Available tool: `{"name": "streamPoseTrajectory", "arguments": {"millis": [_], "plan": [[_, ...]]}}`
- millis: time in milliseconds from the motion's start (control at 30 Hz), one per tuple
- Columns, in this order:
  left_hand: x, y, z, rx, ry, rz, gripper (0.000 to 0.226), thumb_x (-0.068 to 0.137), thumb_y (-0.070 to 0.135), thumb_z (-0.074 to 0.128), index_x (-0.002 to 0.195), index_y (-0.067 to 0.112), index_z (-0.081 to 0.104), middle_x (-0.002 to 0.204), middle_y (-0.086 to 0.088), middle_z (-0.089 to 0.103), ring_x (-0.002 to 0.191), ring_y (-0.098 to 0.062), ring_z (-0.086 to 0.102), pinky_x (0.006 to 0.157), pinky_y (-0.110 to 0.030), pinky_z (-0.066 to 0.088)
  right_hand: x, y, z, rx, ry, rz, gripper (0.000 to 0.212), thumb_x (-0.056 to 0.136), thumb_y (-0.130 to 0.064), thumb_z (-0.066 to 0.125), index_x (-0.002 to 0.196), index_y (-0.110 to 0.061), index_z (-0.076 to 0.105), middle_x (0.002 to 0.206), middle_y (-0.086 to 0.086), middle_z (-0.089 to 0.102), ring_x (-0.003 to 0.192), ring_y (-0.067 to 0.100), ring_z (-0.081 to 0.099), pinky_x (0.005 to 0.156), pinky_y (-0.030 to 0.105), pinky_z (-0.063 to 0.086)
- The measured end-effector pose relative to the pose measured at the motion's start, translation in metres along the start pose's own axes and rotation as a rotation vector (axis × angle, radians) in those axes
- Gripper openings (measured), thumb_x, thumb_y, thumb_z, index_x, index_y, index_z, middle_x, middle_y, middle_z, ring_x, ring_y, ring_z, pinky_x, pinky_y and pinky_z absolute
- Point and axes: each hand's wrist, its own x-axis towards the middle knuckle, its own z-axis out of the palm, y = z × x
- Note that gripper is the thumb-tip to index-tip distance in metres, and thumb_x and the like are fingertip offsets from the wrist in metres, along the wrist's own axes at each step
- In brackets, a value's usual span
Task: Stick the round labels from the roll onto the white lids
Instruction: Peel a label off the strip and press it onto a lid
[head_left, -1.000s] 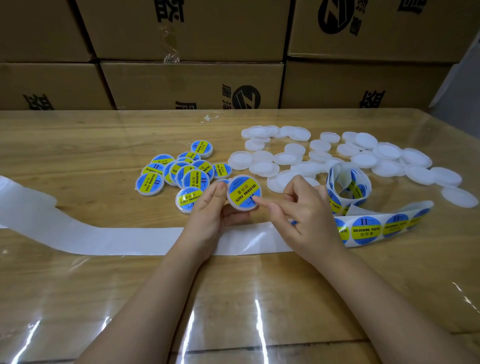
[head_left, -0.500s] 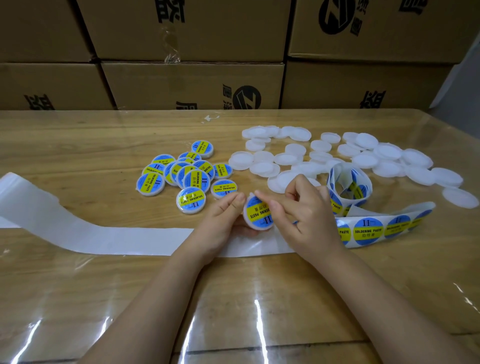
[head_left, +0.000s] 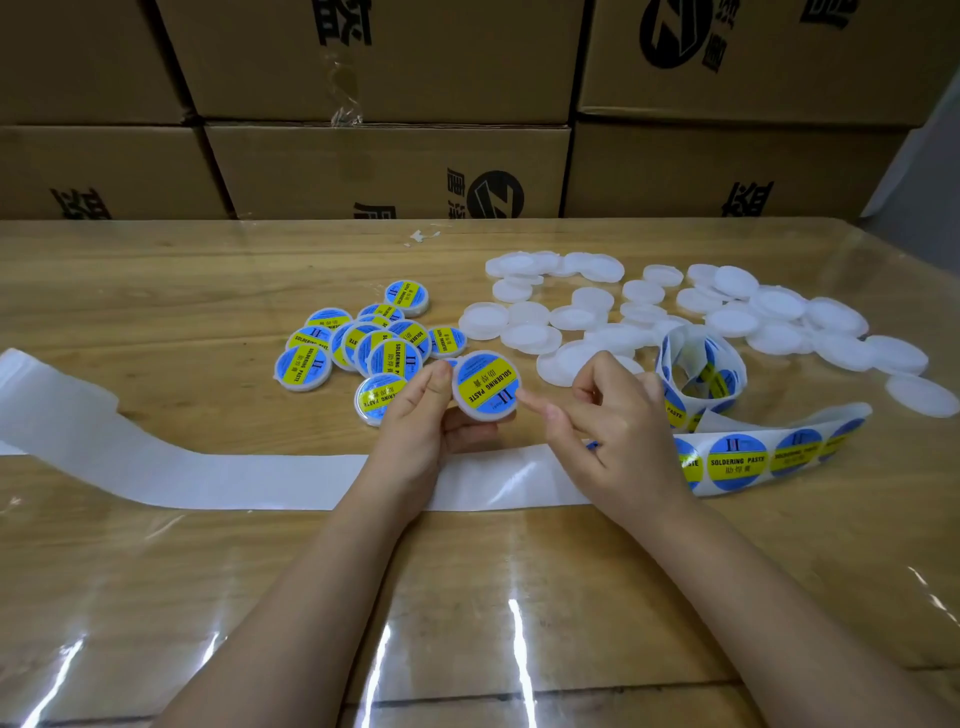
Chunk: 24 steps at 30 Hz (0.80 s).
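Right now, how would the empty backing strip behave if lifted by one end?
The backing strip looks thin and bends loosely across the table, so probably floppy and very light. Its glossy face suggests it may be slippery.

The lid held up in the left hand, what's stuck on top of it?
A round blue-and-yellow label covers the top of the lid, white rim showing around it. The left hand grips it; the underside is hidden.

Stockroom: stacked shipping cartons behind.
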Motion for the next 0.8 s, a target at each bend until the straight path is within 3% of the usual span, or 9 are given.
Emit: {"name": "streamPoseTrajectory", "arguments": {"millis": [100, 267, 467, 667, 800], "plan": [[0.001, -0.001, 0.000, -0.006, 0.013, -0.007, 0.033, 0.096, 0.035, 0.039, 0.101, 0.013, 0.062, 0.089, -0.006, 0.074, 0.078, -0.021, 0.072, 0.061, -0.024, 0.056, -0.001, -0.003, 0.002, 0.019, -0.011, -0.006, 0.033, 0.089, -0.026, 0.044, 0.100, -0.027, 0.075, 0.072, 0.001, 0.039, 0.067, 0.010, 0.041, 0.067, 0.042, 0.037], [-0.001, -0.003, 0.003, 0.028, -0.013, 0.008, 0.035, 0.089, 0.040, 0.044, 0.098, 0.013, 0.064, 0.088, -0.008, 0.073, 0.080, -0.021, 0.071, 0.066, -0.030, 0.058, -0.002, -0.010, 0.002, 0.042, -0.053, -0.038, 0.033, 0.090, -0.029, 0.045, 0.099, -0.028, 0.076, 0.072, 0.003, 0.042, 0.066, 0.015, 0.047, 0.067, 0.040, 0.035], [-0.005, -0.005, 0.007, 0.087, -0.111, -0.013, 0.031, 0.092, 0.036, 0.045, 0.079, 0.024, 0.071, 0.083, -0.005, 0.072, 0.080, -0.018, 0.070, 0.067, -0.025, 0.055, -0.003, -0.015, 0.005, 0.043, -0.060, -0.053, 0.032, 0.091, -0.030, 0.044, 0.107, -0.032, 0.072, 0.074, 0.003, 0.043, 0.070, 0.012, 0.045, 0.068, 0.037, 0.033], [-0.004, -0.007, 0.006, 0.136, -0.139, -0.044, 0.035, 0.090, 0.041, 0.047, 0.096, 0.013, 0.067, 0.090, -0.009, 0.073, 0.085, -0.022, 0.071, 0.068, -0.029, 0.057, 0.000, -0.006, 0.001, -0.034, 0.005, 0.069, 0.034, 0.094, -0.031, 0.041, 0.113, -0.029, 0.069, 0.074, 0.002, 0.042, 0.068, 0.014, 0.046, 0.068, 0.041, 0.038], [-0.004, -0.005, 0.006, 0.130, -0.141, -0.072, 0.031, 0.091, 0.042, 0.049, 0.090, 0.020, 0.071, 0.092, -0.012, 0.072, 0.087, -0.023, 0.070, 0.071, -0.031, 0.057, -0.001, -0.011, 0.004, -0.017, -0.026, 0.023, 0.036, 0.094, -0.030, 0.041, 0.116, -0.026, 0.068, 0.077, 0.004, 0.042, 0.070, 0.016, 0.048, 0.067, 0.037, 0.037]]}}
